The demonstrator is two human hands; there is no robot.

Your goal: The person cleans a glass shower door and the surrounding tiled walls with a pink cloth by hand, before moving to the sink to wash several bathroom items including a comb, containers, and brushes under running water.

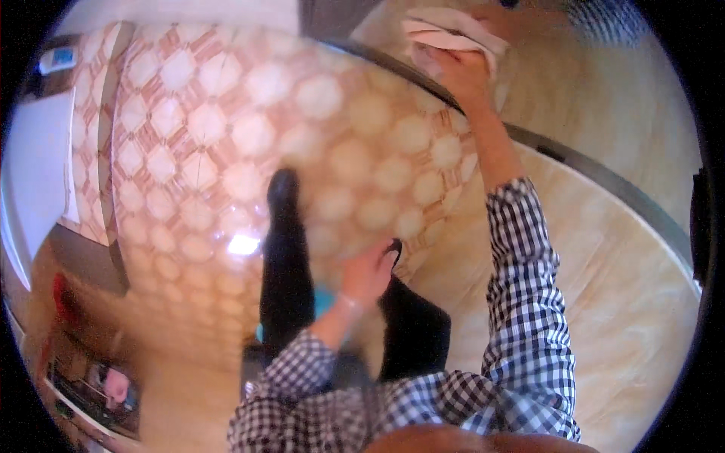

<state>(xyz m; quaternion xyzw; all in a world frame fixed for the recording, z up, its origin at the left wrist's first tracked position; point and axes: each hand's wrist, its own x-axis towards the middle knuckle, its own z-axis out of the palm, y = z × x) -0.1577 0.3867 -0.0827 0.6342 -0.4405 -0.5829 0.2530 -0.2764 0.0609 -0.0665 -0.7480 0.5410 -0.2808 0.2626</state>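
Note:
My right hand (pixel 457 72) reaches far forward, its fingers closed around a folded pinkish-white cloth (pixel 453 32). The cloth lies against a glossy beige marble-look panel (pixel 581 83), which mirrors a checked sleeve. Just below it, a dark edge strip (pixel 555 147) runs along the panel. My left hand (pixel 366 272) is low in the middle, over my dark-clad legs (pixel 285 264) and close to a black shoe tip (pixel 395 246). Blur hides how its fingers are set, and nothing plainly shows in it.
Patterned pink-and-cream floor tiles (pixel 200 170) spread at the left, beside a white panel (pixel 34 166). At the lower left, a low shelf (pixel 75 404) bears a pink item (pixel 115 385). A beige marble-look surface (pixel 619 302) curves along the right.

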